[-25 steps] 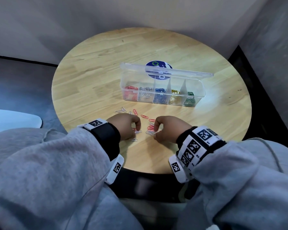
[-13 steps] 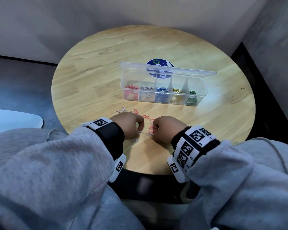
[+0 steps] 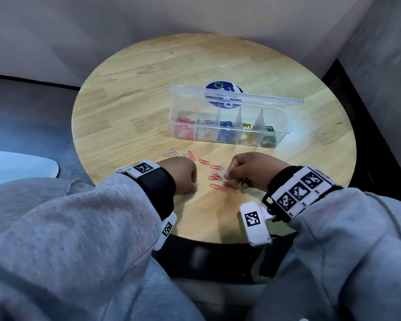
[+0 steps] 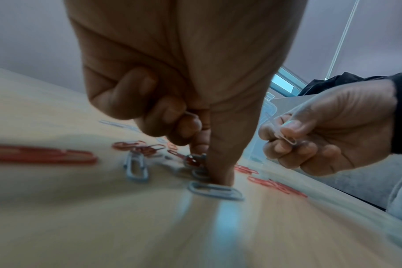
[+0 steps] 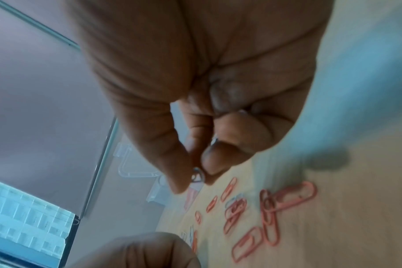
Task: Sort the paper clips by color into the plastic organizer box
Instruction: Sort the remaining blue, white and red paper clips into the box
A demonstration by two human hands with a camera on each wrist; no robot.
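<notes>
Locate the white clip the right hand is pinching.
In the head view, the white clip sits at the right hand's fingertips, above the loose red clips, near the table's front edge.

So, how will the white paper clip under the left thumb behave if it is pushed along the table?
The white paper clip lies flat on the smooth wooden table, so it probably slides, not rolls. It looks thin and light. It may snag the clips beside the left hand.

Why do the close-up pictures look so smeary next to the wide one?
Head view: mostly sharp, edges bowed by the wide lens, soft glare on the box. Left wrist view: table streaked with blur. Right wrist view: right hand soft, red clips hazy.
</notes>
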